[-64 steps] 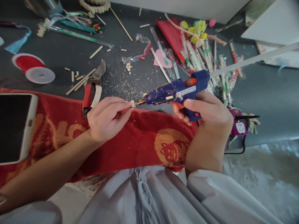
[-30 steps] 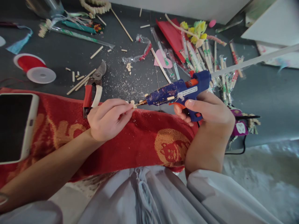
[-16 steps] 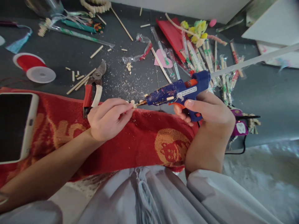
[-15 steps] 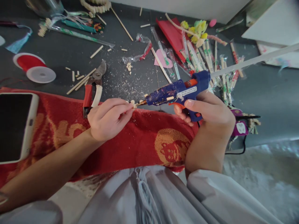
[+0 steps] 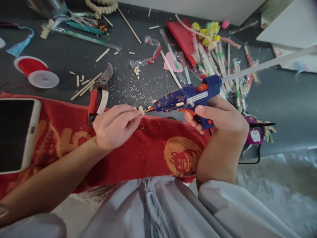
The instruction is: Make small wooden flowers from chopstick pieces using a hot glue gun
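My right hand [image 5: 218, 114] is wrapped round a blue hot glue gun [image 5: 175, 98], fingers by its orange trigger. A long translucent glue stick [image 5: 267, 64] sticks out of the gun's back. The brass-coloured nozzle points left and meets a small cluster of pale wooden bits [image 5: 141, 109]. My left hand [image 5: 116, 127] pinches that cluster between thumb and fingertips, which hide part of it. Below both hands lies a red towel [image 5: 146, 148] with an orange pattern. Pruning shears [image 5: 100, 89] with red and white handles rest just beyond my left hand.
A phone [image 5: 17, 135] lies on the towel at left, near a spool of red thread [image 5: 34, 71]. Cut wooden sticks [image 5: 86, 86] and crumbs are scattered over the dark table [image 5: 138, 29]. Wrapped chopsticks [image 5: 223, 59] and a red envelope [image 5: 179, 39] lie at back right.
Since the earliest frame the hands and glue gun have shifted only very slightly. The nozzle stays at the wooden cluster, and my grips are the same.
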Demonstrator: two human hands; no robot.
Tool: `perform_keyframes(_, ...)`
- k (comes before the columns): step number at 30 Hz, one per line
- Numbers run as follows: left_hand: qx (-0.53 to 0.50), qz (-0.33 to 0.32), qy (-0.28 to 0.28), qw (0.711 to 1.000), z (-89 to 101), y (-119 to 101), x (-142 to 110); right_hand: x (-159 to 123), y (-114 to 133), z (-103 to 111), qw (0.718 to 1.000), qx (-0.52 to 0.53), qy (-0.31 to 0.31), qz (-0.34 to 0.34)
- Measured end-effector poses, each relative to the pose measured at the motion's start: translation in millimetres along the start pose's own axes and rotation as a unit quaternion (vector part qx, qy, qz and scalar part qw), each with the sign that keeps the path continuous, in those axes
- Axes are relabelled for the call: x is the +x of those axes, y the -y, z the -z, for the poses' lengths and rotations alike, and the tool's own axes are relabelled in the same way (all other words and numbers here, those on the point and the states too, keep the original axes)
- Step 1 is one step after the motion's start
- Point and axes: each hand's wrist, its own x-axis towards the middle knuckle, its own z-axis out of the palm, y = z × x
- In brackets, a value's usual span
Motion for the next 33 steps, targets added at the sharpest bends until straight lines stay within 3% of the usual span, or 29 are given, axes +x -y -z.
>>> perform_keyframes(7, 0.006, 0.025, 0.034, 0.999, 3.1, -3.1, -0.1, -1.0, 1.0, -0.8, 1.000, 0.010, -0.011, 0.018)
perform_keyframes(12, 0.005, 0.013, -0.004, 1.000, 1.1, -1.6, -0.3, -0.9, 1.1, -0.9, 1.000, 0.011, -0.013, 0.008)
perform_keyframes(15, -0.005, 0.021, 0.013, 1.000, 0.2, -1.1, -0.5, -1.0, 1.2, -0.9, 1.000, 0.005, -0.017, 0.003)
perform_keyframes(22, -0.004, -0.005, -0.010, 1.000, -1.2, -0.3, 0.3, -1.5, 2.9, 0.5, 1.000, -0.015, -0.006, 0.006)
perform_keyframes(28, -0.011, 0.028, 0.036, 0.999, 2.1, -1.8, -1.6, -0.7, 4.8, 0.7, 1.000, -0.028, -0.004, 0.014)
perform_keyframes(33, -0.003, 0.000, -0.003, 1.000, -1.4, -0.2, -0.5, -1.5, 5.5, -2.3, 1.000, -0.018, -0.008, 0.017)
